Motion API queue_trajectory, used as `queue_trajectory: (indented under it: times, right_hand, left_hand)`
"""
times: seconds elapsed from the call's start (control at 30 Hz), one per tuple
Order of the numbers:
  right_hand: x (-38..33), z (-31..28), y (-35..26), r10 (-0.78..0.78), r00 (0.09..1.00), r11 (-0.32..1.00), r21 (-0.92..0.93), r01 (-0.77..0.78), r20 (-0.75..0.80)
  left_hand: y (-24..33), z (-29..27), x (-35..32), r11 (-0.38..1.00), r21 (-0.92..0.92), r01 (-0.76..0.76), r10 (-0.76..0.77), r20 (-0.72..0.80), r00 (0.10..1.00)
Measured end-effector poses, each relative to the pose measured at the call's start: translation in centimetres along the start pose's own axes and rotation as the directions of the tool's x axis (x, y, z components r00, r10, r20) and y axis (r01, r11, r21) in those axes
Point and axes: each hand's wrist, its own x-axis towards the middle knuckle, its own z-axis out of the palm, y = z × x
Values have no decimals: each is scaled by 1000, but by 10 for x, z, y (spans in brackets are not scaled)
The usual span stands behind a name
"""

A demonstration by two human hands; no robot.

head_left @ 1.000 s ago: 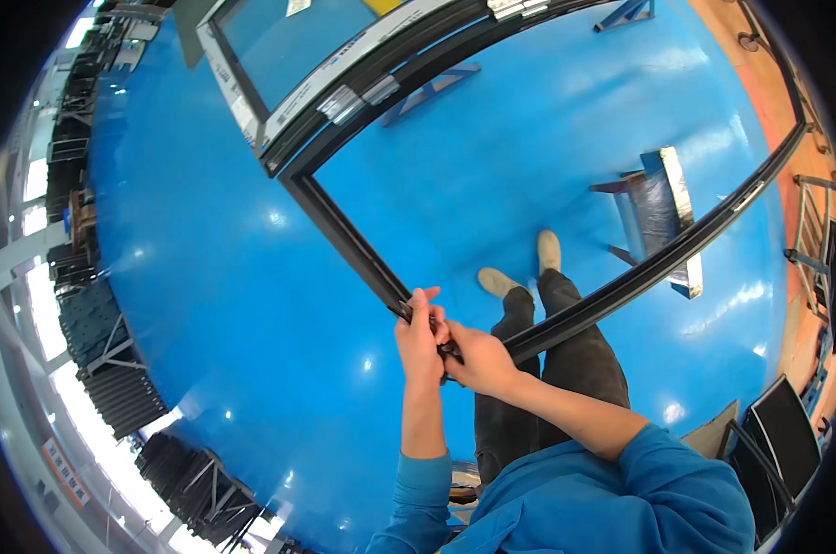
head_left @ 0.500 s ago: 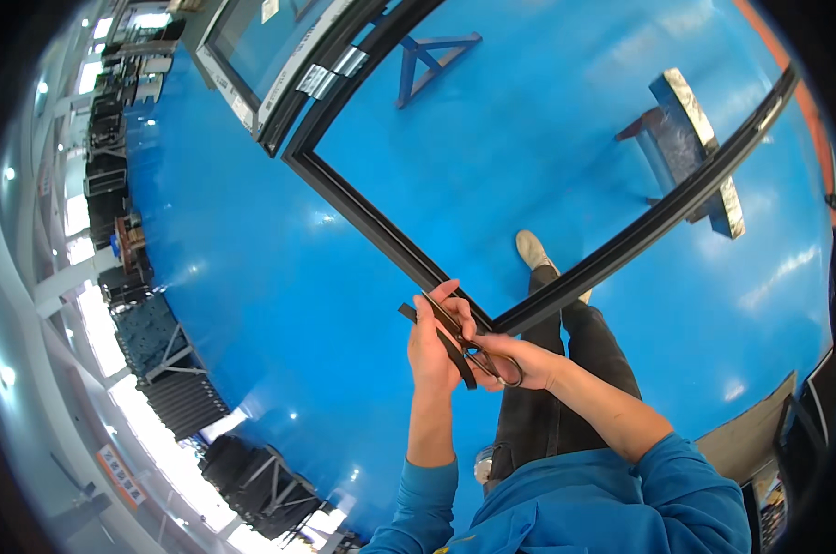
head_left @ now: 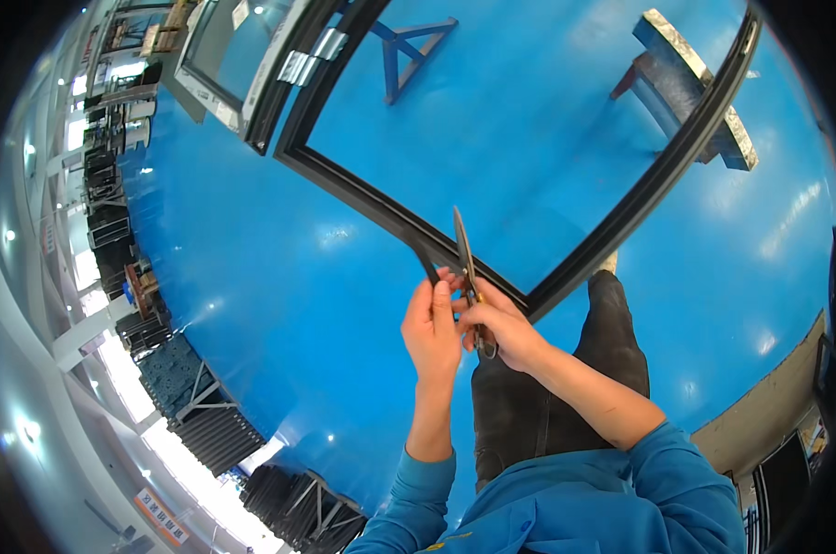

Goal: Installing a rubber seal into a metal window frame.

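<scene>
My right hand (head_left: 508, 331) is closed around a pair of scissors (head_left: 463, 242), whose blades point away from me past the near edge of a black window or door frame (head_left: 367, 198). My left hand (head_left: 433, 325) pinches a black flexible strip (head_left: 424, 256), which looks like a rubber seal, between thumb and fingers. Beyond those fingertips the strip runs toward the frame's near side. Both hands are close together, just left of the frame's near corner. Whether the scissor blades touch the frame cannot be made out.
Metal hinges (head_left: 313, 57) join the frame to a glazed panel (head_left: 238, 55) at the far left. Beyond it, a blue steel stand (head_left: 404, 60) and a bench-like support (head_left: 681, 92) rest on the blue floor. Stacked profiles (head_left: 215, 427) line the left side.
The scissors have swung from lying across my palms to pointing away from me in my right hand. Both hands moved away from my body, and my left hand now pinches the strip near the frame.
</scene>
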Motion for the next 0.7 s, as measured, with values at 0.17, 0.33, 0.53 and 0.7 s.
queue_trajectory:
  times: [0.17, 0.33, 0.53, 0.7]
  right_hand:
    - [66, 60, 6, -156, 969, 955, -281, 98, -193]
    - [173, 135, -72, -706, 669, 116, -893, 435, 234]
    - [339, 255, -212, -595, 442, -747, -664, 3, 671]
    - [417, 273, -256, -588, 575, -798, -523, -299, 568]
  left_hand:
    - [-30, -99, 80, 964, -83, -253, 245, -99, 964]
    - [-54, -207, 137, 955, 103, -278, 280, -2, 960]
    - [-94, -248, 156, 969, 45, -241, 240, 31, 970]
    - [-113, -225, 158, 983, 24, -181, 180, 27, 983]
